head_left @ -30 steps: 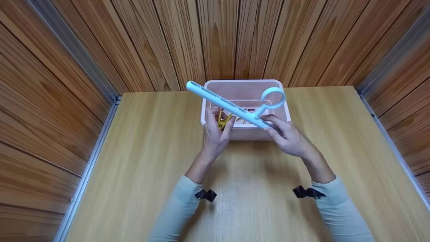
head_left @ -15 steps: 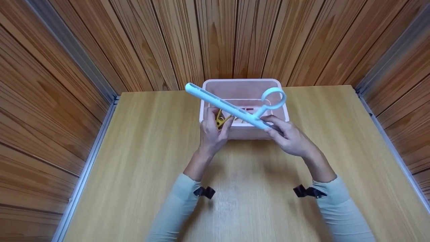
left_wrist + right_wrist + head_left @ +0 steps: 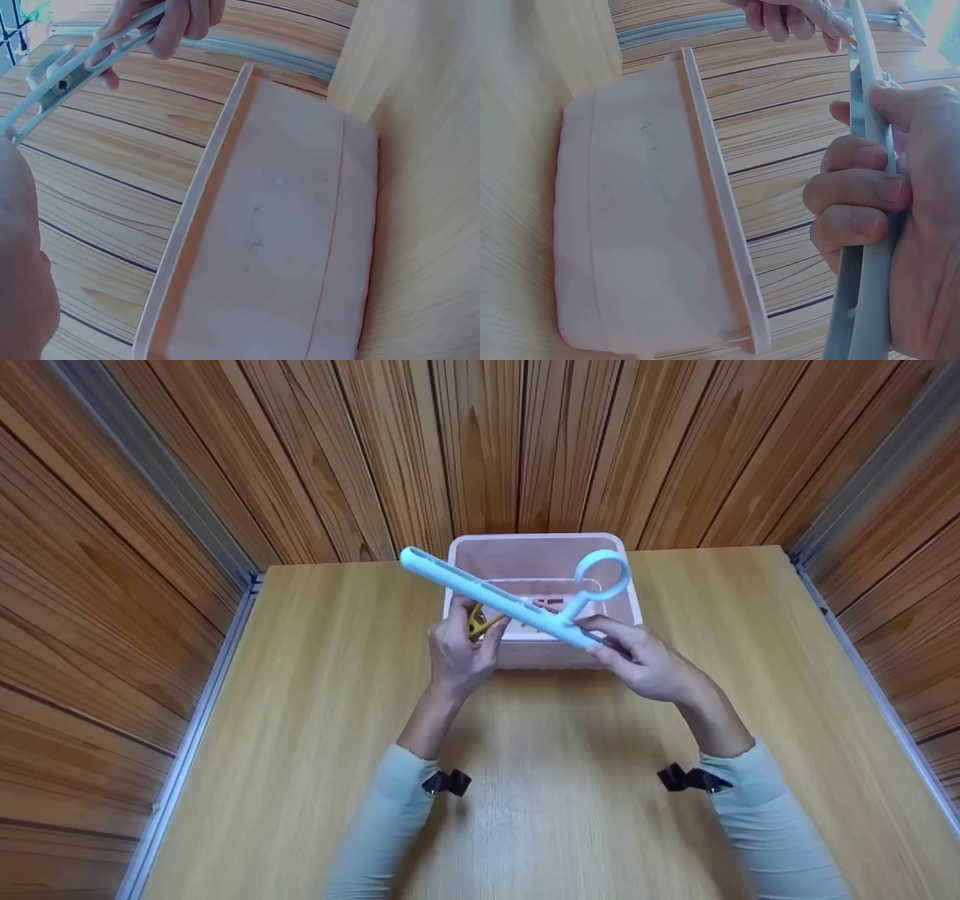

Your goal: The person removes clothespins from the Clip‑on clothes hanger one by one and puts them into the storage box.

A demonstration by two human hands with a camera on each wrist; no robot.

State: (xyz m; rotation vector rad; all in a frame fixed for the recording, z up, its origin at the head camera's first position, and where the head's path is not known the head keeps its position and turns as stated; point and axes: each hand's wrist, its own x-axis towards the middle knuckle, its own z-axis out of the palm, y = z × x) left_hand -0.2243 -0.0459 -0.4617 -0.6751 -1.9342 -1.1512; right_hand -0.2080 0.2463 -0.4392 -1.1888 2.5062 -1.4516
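Note:
My right hand (image 3: 645,660) grips one end of a light blue slotted bar with a ring hook, which looks like a folded plastic hanger (image 3: 517,606). The right wrist view shows several fingers (image 3: 855,187) curled round the bar. The hanger slants up to the left over a pink plastic box (image 3: 555,654), its ring toward the back right. My left hand (image 3: 457,660) pinches a yellow clothespin (image 3: 478,624) between thumb and fingers, its legs spread. The clothespin is close under the hanger's middle, at the box's left front corner.
The box stands on a wooden table (image 3: 330,720) near the wood-panelled back wall (image 3: 487,450). Several small red and pale pieces (image 3: 553,602) lie inside it, partly hidden by the hanger. Metal rails (image 3: 191,720) run along the table's sides.
My left hand has moved a little to the left with the clothespin in it. The hanger's free end has shifted slightly left and down, while my right hand has kept its hold.

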